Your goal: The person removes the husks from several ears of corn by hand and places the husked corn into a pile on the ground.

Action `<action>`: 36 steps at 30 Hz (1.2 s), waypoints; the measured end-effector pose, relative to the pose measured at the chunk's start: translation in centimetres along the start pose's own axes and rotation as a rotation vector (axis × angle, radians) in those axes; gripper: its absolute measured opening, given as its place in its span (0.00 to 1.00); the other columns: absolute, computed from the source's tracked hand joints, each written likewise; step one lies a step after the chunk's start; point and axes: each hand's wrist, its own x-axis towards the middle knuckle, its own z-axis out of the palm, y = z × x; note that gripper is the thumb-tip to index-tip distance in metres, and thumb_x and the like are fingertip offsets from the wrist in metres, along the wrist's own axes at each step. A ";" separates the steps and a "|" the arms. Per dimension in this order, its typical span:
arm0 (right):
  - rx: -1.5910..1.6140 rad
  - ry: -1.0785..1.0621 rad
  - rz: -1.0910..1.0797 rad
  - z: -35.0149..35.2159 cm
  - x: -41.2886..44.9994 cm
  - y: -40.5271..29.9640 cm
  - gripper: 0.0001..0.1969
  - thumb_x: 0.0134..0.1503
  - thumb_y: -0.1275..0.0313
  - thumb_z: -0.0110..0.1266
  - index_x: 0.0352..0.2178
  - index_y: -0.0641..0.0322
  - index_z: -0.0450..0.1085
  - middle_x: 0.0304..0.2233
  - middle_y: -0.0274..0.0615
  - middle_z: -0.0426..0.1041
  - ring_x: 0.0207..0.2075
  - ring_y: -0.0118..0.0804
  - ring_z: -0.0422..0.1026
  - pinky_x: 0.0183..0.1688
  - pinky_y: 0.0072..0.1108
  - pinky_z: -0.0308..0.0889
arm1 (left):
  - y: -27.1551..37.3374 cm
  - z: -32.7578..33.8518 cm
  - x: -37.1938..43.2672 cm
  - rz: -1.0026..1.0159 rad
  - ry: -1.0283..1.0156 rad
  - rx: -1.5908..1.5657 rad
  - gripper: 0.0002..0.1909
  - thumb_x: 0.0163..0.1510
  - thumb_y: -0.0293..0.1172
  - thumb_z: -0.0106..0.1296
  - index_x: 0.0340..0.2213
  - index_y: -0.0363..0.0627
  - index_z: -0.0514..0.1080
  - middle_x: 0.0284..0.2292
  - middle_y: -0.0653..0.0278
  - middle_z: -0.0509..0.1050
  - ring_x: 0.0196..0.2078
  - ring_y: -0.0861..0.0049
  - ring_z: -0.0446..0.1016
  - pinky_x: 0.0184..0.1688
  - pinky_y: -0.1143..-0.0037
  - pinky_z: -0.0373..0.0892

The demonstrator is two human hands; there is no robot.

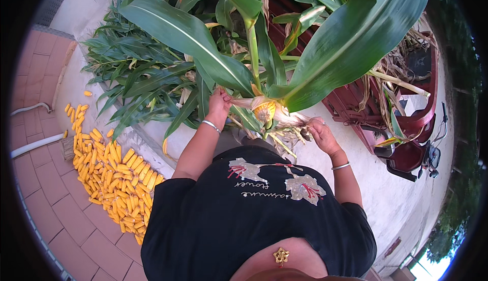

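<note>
A yellow corn ear (pixel 264 112) shows between my hands, still joined to a tall green corn stalk (pixel 253 48) with broad leaves. Its pale husk (pixel 286 116) is spread apart to both sides. My left hand (pixel 220 103) grips the husk on the left, fingers closed on it. On the right, my right hand (pixel 321 134) pinches the gathered end of the other husk part, with dark dried silk beside the fingers. The kernels of the ear lie bare toward me, while its back is hidden by husk and leaves.
Husked corn cobs (pixel 118 182) lie heaped on the tiles (pixel 95 239) at left. Cut corn stalks (pixel 152 67) are piled ahead. A red cargo tricycle (pixel 410 155) carrying dry stalks stands at right on pale concrete (pixel 400 201). A white pipe (pixel 36 145) ends by a wooden block (pixel 68 148).
</note>
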 end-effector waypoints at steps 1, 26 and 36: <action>0.001 0.002 0.007 0.6 -0.1 0.8 0.06 0.57 0.72 0.46 0.28 0.64 0.65 0.28 0.46 0.68 0.35 0.49 0.65 0.42 0.31 0.62 | -0.3 0.6 0.5 0.015 -0.060 0.083 0.15 0.61 0.37 0.38 0.21 0.49 0.59 0.14 0.73 0.52 0.15 0.82 0.52 0.24 0.78 0.62; 0.256 0.036 0.333 7.3 -1.2 1.7 0.14 0.61 0.62 0.41 0.29 0.63 0.63 0.28 0.49 0.68 0.32 0.48 0.68 0.38 0.30 0.64 | -4.4 15.2 -8.6 0.555 -0.945 1.227 0.31 0.44 0.32 0.64 0.47 0.38 0.62 0.40 0.61 0.73 0.42 0.75 0.72 0.46 0.75 0.68; -0.270 0.569 0.253 0.6 0.7 -6.3 0.36 0.38 0.64 0.66 0.50 0.55 0.61 0.45 0.47 0.67 0.51 0.49 0.63 0.53 0.32 0.60 | -5.1 17.0 -11.4 0.849 -0.877 1.508 0.25 0.42 0.39 0.64 0.39 0.38 0.69 0.34 0.54 0.76 0.37 0.66 0.77 0.39 0.73 0.71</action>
